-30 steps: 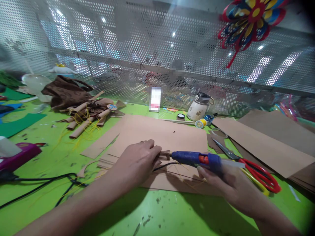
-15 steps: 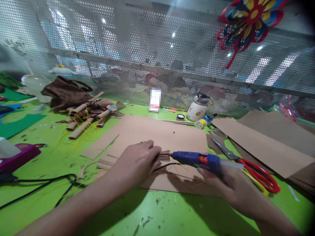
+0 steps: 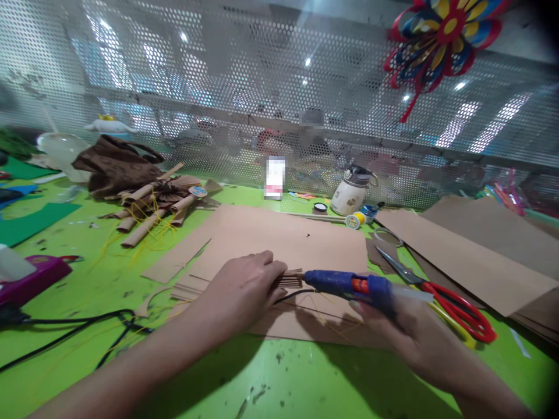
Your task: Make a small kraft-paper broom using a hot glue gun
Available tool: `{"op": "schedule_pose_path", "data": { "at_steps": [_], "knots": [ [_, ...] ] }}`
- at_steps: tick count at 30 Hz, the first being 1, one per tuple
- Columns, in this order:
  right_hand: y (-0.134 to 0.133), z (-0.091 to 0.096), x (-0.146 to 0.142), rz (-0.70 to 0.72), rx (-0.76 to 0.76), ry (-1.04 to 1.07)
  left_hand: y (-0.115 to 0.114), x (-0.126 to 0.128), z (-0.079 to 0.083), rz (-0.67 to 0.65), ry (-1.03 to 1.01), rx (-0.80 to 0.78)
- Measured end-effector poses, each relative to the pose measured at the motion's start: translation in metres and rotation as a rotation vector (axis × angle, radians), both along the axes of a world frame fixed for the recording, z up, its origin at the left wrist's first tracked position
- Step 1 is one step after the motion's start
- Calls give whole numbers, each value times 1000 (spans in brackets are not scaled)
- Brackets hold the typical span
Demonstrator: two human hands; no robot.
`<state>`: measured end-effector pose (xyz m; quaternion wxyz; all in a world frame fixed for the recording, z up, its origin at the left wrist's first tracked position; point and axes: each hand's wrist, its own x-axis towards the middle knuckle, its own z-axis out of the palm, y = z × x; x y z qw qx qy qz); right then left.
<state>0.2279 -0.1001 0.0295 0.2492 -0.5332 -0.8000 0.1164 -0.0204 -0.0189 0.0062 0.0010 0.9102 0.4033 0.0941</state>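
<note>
Perforated metal screening (image 3: 218,87) runs across the back of the frame, and below it lies a green worktop (image 3: 279,384) flecked with scraps. At the far left edge sits a magenta device (image 3: 32,279), with a black cable (image 3: 74,326) trailing from that side toward the lower middle. Behind these, in the upper left, a brown bag (image 3: 116,163) slumps just beside a heap of rolled paper tubes (image 3: 152,209) tangled with yellow strands. A stack of brown paper sheets (image 3: 283,238) covers the centre of the worktop. The left hand (image 3: 244,288) rests palm down on the front of this stack, its fingers curled and pinching a fringed strip (image 3: 290,279) of brown paper, whose ribbed end sticks out to the right of the fingertips. The nozzle of a blue glue gun (image 3: 349,284) meets that ribbed end, the gun lying nearly level over the sheets. The right hand (image 3: 419,334), at lower right, has its fingers clenched around the gun's grip. Just behind that hand lie red-handled scissors (image 3: 454,308), blades pointing up and left. Farther back, near the screen, stands a white jug (image 3: 351,192) with a yellow spool (image 3: 357,219) close by. Large brown sheets (image 3: 471,256) fan out at the right, and a multicoloured pinwheel (image 3: 441,29) hangs in the upper right corner.
</note>
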Motion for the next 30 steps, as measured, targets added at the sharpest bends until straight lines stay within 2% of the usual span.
{"op": "schedule_pose_path", "data": {
  "at_steps": [6, 22, 30],
  "knots": [
    [0, -7, 6, 3, 52, -13, 0, -1, 0, -2, 3, 8],
    [-1, -6, 6, 3, 35, -38, -1, 0, 2, 0, 10, 7],
    [1, -7, 4, 40, 37, -22, 1, -1, -3, -6, -17, 11]
  ]
}}
